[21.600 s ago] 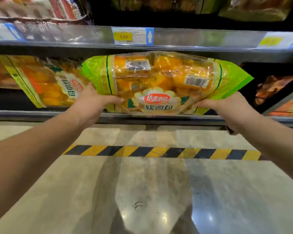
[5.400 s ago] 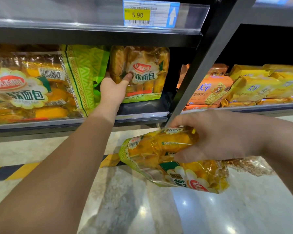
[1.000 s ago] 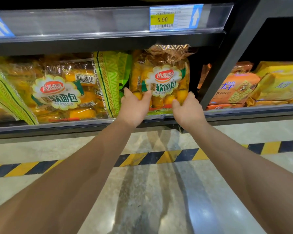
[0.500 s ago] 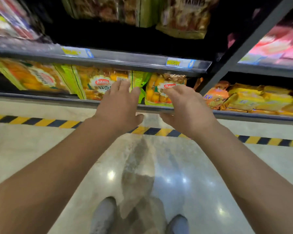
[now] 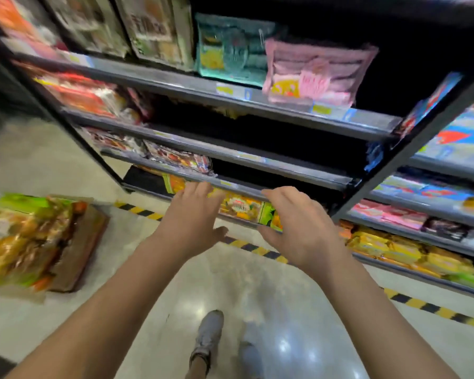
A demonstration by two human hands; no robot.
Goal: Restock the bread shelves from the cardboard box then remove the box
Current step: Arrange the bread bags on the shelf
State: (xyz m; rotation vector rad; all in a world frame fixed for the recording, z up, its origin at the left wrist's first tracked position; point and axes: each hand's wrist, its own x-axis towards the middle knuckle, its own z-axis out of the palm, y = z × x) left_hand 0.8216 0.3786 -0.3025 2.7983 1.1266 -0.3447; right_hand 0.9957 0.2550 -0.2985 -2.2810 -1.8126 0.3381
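Standing on the glossy floor (image 5: 230, 283), one grey shoe (image 5: 210, 335) below, the person held both hands out with nothing in them: left hand (image 5: 192, 217) and right hand (image 5: 301, 228) spread, fingers relaxed, side by side but apart. Off to the left, the cardboard box (image 5: 80, 250) sat on the floor with bread bags (image 5: 25, 236) piled in it. Fetching well likely meant turning left, lifting one bag by both ends, and laying it label-out beside the shelved bread (image 5: 241, 207) beyond the fingers.

cardboard box (image 5: 80, 242) blurred, shelf labels (image 5: 225, 90) unreadable
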